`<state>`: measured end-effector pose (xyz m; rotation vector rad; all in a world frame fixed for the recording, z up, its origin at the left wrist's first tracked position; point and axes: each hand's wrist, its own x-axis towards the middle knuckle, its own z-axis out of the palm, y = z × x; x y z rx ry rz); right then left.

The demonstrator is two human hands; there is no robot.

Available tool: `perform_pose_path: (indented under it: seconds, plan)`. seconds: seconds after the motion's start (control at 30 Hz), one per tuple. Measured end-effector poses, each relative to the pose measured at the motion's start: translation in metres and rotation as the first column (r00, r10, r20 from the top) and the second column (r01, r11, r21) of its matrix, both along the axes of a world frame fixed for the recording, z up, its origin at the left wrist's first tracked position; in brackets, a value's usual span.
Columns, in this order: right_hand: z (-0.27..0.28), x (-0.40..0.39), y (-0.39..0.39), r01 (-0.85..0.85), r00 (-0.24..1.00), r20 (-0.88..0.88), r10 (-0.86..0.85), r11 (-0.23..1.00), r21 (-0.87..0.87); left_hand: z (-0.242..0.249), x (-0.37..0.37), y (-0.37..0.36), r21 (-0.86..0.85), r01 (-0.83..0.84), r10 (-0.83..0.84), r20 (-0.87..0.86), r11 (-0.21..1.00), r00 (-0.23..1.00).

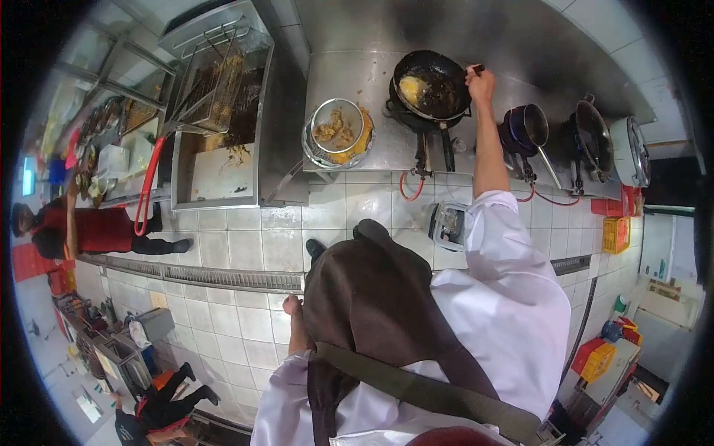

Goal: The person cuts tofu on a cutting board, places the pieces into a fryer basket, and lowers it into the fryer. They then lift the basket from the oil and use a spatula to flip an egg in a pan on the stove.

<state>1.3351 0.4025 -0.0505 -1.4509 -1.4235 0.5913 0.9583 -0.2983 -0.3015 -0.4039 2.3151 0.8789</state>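
Note:
My right hand (481,85) is closed round a dark handle at the right rim of a black frying pan (446,95). A pale yellow, egg-like piece of food (413,90) lies at the left of the pan, in dark, glossy oil. Below the pan is a dark burner stand (407,117). My left hand (292,304) hangs low beside my brown apron (364,297); its fingers are curled and nothing shows in them. Left of the pan, a round strainer (337,102) with browned fried bits (336,132) rests over a metal bowl (346,161).
Right along the steel counter (357,67) stand a saucepan (526,128), a dark wok (593,134) and a large lidded pot (629,152). On the left is a fryer (216,160) with a wire basket (216,93). Co-workers (93,229) (160,409) are at the left.

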Motion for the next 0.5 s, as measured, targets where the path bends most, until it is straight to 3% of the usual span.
perform_pose_path:
  seconds: [0.03, 0.07, 0.17, 0.4, 0.5]
  plan:
    - [-0.005, 0.0, -0.001, -0.004, 1.0, 0.002, 0.004, 1.0, 0.001, -0.011, -0.003, -0.005, 0.034, -0.023, 0.022, 0.013, 0.999, 1.0]
    - [-0.01, 0.0, -0.002, 0.001, 0.999, -0.042, -0.001, 1.0, -0.001, -0.037, -0.008, -0.022, 0.135, 0.104, -0.102, -0.02, 0.985, 0.995]
    - [-0.021, 0.003, -0.008, 0.012, 0.985, -0.171, -0.008, 1.0, 0.021, 0.01, -0.003, 0.007, 0.025, 0.033, -0.034, 0.045, 0.999, 0.998]
    - [-0.049, 0.022, -0.012, 0.036, 0.877, -0.48, -0.014, 0.999, 0.038, -0.018, -0.011, -0.008, 0.055, 0.075, -0.075, 0.001, 0.996, 0.997]
    - [-0.042, 0.025, -0.014, 0.063, 0.89, -0.454, -0.029, 0.996, 0.061, -0.012, -0.011, -0.007, 0.053, 0.109, -0.108, -0.014, 0.993, 0.994]
